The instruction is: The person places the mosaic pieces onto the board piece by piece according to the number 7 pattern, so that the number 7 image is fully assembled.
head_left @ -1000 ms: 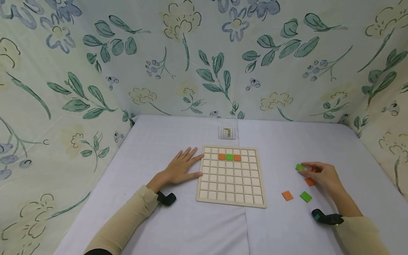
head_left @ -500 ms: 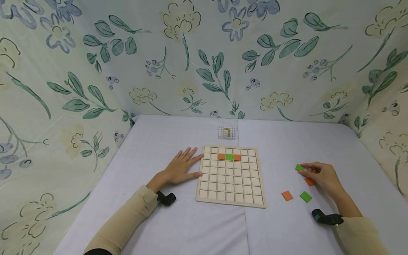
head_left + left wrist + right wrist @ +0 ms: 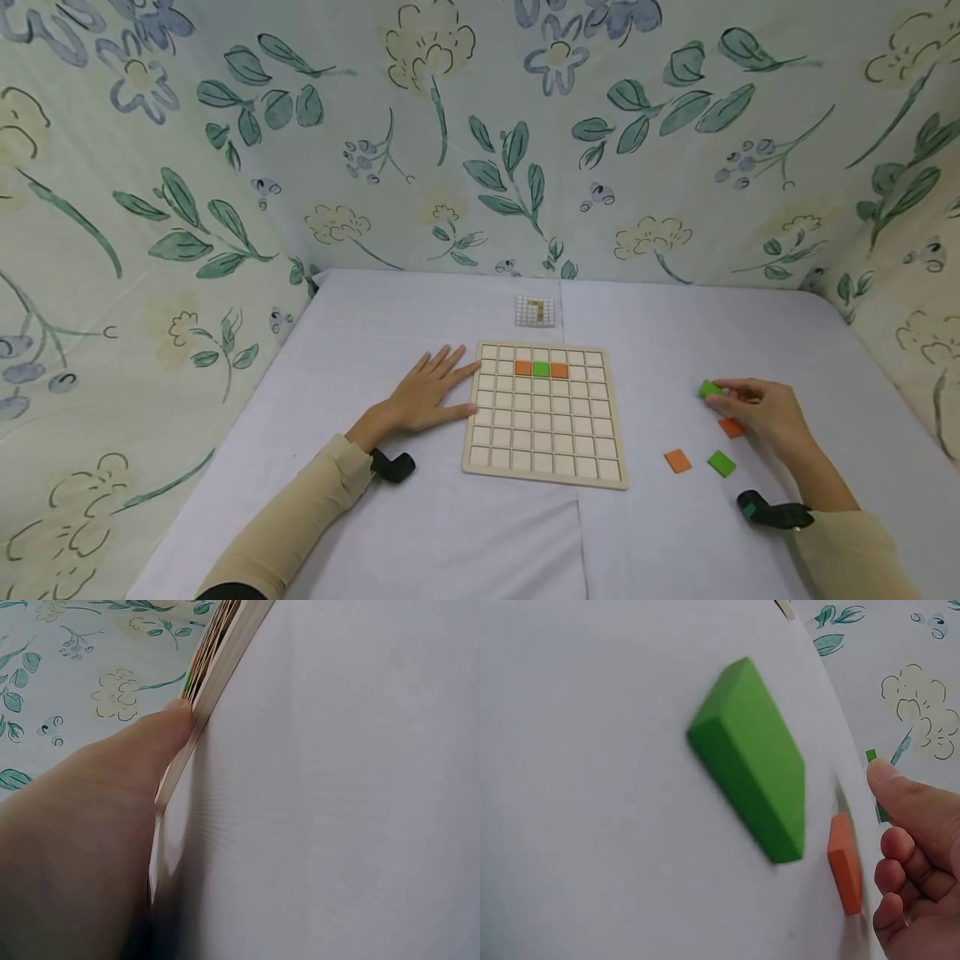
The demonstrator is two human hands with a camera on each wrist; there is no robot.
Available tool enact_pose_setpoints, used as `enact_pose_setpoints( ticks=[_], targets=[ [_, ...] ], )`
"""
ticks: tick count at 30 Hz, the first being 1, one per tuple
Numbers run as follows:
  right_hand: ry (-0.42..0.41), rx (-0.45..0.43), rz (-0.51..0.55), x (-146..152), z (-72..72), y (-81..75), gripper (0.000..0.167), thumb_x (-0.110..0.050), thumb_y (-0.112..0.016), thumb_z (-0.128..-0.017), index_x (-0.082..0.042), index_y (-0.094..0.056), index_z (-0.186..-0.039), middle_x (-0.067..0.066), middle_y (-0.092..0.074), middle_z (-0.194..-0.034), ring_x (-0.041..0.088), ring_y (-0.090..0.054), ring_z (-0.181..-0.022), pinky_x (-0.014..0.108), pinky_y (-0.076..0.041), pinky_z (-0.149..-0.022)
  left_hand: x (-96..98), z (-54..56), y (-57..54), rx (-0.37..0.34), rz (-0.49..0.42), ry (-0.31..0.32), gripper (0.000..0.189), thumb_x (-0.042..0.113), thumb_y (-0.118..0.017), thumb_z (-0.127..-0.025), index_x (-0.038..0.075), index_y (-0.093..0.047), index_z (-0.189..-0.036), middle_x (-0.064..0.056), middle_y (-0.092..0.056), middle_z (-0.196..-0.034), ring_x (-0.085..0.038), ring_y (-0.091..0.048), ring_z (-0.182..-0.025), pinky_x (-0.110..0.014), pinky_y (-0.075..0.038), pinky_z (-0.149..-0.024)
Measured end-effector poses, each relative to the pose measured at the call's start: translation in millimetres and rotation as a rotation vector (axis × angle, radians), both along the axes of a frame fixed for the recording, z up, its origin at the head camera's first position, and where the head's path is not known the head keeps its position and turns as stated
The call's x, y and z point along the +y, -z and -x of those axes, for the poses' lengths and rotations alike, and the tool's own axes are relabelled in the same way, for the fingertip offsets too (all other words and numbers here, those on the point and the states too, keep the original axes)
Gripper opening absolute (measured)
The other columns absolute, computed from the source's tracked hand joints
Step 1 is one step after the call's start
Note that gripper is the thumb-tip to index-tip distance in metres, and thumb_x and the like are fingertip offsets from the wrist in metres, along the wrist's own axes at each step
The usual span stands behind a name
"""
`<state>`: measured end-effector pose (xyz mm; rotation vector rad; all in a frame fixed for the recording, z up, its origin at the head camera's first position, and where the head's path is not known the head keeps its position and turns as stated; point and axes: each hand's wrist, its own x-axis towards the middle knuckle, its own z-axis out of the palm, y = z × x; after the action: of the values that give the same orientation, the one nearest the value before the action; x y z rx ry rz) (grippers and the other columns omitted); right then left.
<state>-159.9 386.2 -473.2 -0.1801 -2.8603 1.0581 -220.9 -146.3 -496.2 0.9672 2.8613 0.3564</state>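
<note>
My left hand (image 3: 427,396) lies with fingers spread on the white cloth, its thumb and a fingertip at the left edge of a wooden grid board (image 3: 543,479). In the left wrist view the thumb (image 3: 161,731) touches the board's side (image 3: 229,656). Away to the right, my right hand (image 3: 767,412) pinches a green square tile (image 3: 708,388) between thumb and fingers. Under and near that hand lie an orange tile (image 3: 731,427), another green tile (image 3: 722,463) and a second orange tile (image 3: 678,461). The right wrist view shows the loose green tile (image 3: 757,757) large.
Set in the board's second row are an orange tile (image 3: 523,367), a green tile (image 3: 541,369) and an orange tile (image 3: 559,371). Behind the board lies a small card with a coloured grid (image 3: 534,311). Flowered cloth (image 3: 480,225) rises at the table's back edge.
The right hand and its green tile have shifted slightly upward in the head view, the tile tilting a little. The left hand, board and loose tiles stay in place.
</note>
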Motion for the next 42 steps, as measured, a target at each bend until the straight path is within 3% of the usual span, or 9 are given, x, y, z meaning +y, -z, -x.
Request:
enact_pose_setpoints(
  ticks=[7, 18, 25, 29, 34, 42],
  targets=[
    [-0.017, 0.024, 0.001, -8, 1.4, -17.2, 0.046, -0.030, -0.074, -0.093, 0.005, -0.068, -0.122, 0.010, -0.058, -0.093, 0.020, -0.045, -0.083, 0.023, -0.041, -0.055, 0.3, -0.1, -1.2, -0.005, 0.002, -0.001, 0.081, 0.074, -0.036, -0.095, 0.031, -0.016, -0.161, -0.006, -0.003, -0.167, -0.030, 0.002, -0.152, -0.052, 0.002, -0.119],
    [-0.055, 0.054, 0.015, -28, 5.8, -29.7, 0.043, -0.028, -0.076, -0.091, 0.002, -0.069, -0.120, 0.013, -0.056, -0.091, 0.021, -0.045, -0.080, 0.025, -0.039, -0.047, 2.0, 1.4, -0.3, -0.006, 0.010, -0.005, 0.082, 0.075, -0.035, -0.094, 0.031, -0.016, -0.161, -0.005, -0.002, -0.167, -0.030, 0.002, -0.152, -0.051, 0.003, -0.120],
    [-0.088, 0.082, 0.030, -44, 8.4, -37.2, 0.045, -0.029, -0.079, -0.088, 0.002, -0.070, -0.119, 0.011, -0.055, -0.088, 0.022, -0.044, -0.078, 0.024, -0.037, -0.048, 1.7, 3.2, 1.9, -0.006, 0.021, -0.005, 0.082, 0.076, -0.033, -0.094, 0.032, -0.015, -0.161, -0.004, -0.001, -0.167, -0.029, 0.004, -0.152, -0.051, 0.004, -0.119],
    [-0.107, 0.110, 0.054, -54, 12.6, -35.7, 0.045, -0.029, -0.080, -0.087, 0.003, -0.071, -0.116, 0.011, -0.054, -0.084, 0.022, -0.044, -0.074, 0.028, -0.035, -0.048, 1.3, 3.4, 1.7, -0.006, 0.022, -0.004, 0.083, 0.077, -0.032, -0.094, 0.032, -0.014, -0.161, -0.005, -0.001, -0.167, -0.029, 0.004, -0.152, -0.052, 0.003, -0.119],
    [-0.107, 0.133, 0.065, -63, 22.3, -25.0, 0.045, -0.035, -0.083, -0.083, -0.002, -0.073, -0.112, 0.006, -0.054, -0.081, 0.019, -0.045, -0.070, 0.041, -0.040, -0.047, 0.9, 2.0, -0.6, -0.013, 0.012, -0.001, 0.083, 0.076, -0.033, -0.094, 0.031, -0.015, -0.161, -0.006, -0.002, -0.167, -0.030, 0.004, -0.152, -0.052, 0.003, -0.119],
    [-0.161, 0.130, 0.135, -83, 27.6, -22.9, 0.040, -0.031, -0.084, -0.082, -0.004, -0.074, -0.109, 0.006, -0.053, -0.080, 0.019, -0.044, -0.071, 0.042, -0.038, -0.047, -0.4, 0.8, -1.1, -0.011, 0.003, -0.002, 0.082, 0.075, -0.035, -0.094, 0.031, -0.017, -0.161, -0.006, -0.003, -0.167, -0.030, 0.003, -0.152, -0.052, 0.002, -0.119]
  ],
)
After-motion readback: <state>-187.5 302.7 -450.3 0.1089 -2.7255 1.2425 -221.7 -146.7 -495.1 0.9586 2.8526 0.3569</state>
